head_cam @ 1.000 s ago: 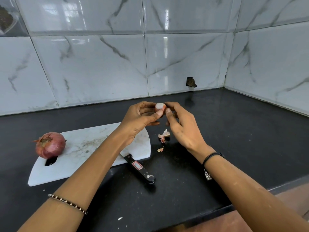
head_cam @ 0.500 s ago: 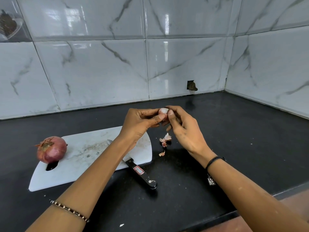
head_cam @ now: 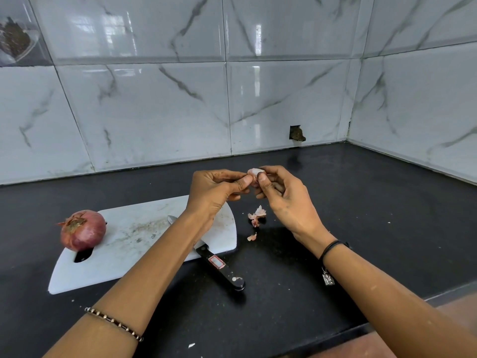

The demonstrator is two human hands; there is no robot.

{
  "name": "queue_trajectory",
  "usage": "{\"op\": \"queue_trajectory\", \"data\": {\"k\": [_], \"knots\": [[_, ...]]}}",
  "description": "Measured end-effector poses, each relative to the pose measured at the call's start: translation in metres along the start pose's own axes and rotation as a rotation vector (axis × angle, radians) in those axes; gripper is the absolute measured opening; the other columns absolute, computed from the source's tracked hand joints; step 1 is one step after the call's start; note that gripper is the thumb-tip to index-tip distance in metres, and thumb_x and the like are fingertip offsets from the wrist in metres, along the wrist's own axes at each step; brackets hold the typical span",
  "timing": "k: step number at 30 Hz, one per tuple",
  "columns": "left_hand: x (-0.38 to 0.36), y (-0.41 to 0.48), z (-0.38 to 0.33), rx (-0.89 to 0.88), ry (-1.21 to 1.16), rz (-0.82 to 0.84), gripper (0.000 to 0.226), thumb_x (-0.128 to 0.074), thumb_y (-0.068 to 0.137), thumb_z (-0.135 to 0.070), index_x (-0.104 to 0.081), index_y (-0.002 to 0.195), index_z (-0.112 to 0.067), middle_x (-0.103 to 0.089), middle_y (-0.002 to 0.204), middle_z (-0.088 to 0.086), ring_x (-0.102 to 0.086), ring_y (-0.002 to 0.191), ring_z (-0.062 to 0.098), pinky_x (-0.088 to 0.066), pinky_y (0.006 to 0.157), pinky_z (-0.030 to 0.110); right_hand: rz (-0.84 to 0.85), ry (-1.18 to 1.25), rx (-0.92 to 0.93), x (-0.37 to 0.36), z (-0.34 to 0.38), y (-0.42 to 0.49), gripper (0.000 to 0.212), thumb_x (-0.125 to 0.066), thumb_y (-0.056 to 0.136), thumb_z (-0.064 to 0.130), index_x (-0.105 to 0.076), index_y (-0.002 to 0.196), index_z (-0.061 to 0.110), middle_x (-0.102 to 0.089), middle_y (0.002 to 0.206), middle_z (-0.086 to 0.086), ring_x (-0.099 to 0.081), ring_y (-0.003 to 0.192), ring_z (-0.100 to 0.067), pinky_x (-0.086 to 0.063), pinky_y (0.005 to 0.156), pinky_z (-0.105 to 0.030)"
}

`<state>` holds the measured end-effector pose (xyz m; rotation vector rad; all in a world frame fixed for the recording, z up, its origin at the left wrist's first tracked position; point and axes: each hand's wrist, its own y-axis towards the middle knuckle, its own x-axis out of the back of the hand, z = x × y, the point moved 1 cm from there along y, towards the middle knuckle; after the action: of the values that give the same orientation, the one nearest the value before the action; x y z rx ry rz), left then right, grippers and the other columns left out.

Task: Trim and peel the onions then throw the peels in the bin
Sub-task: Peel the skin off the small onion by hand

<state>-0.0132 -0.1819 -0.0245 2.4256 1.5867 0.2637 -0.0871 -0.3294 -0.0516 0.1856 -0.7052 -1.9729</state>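
Peeling takes place in the air above the black countertop (head_cam: 361, 215), just past the right end of the white cutting board (head_cam: 144, 236). The left hand (head_cam: 216, 187) and the right hand (head_cam: 281, 192) both pinch one small pale onion (head_cam: 255, 173) between thumb and fingertips. The fingers cover most of it, so whether any skin is left on it cannot be told.

Risks from this position:

1. Loss of the small pale onion. It offers little to grip and is probably slick where bared. A hard pull on the skin could squeeze it out of the pinch and onto the countertop, or off the front edge.
2. Scattered peels. Loose peels (head_cam: 256, 214) lie on the countertop below the hands, beside the board and not on it. Flakes dropped from the hands may spread wider and be missed at collection. No bin is in view, so scraps may also be shed during the carry.
3. Knife contact. The knife (head_cam: 220, 266) lies with its black handle off the board edge, and its blade passes beneath the left forearm. Lowering that arm without looking risks a cut or a knocked knife.
4. Rolling. The unpeeled large red onion (head_cam: 82, 229) rests at the board's left end; a bump to the board could set it rolling.
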Motion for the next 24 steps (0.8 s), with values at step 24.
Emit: {"op": "queue_trajectory", "data": {"k": [24], "knots": [[-0.008, 0.001, 0.0077, -0.156, 0.058, 0.069, 0.033, -0.084, 0.081, -0.01, -0.075, 0.113, -0.009, -0.079, 0.101, 0.005, -0.075, 0.095, 0.016, -0.062, 0.073, 0.029, 0.02, 0.044, -0.092, -0.0012, -0.0052, 0.0019, 0.027, -0.053, 0.105, 0.033, -0.064, 0.118, 0.012, -0.074, 0.089, -0.008, -0.071, 0.076, -0.016, -0.059, 0.079, -0.033]]}}
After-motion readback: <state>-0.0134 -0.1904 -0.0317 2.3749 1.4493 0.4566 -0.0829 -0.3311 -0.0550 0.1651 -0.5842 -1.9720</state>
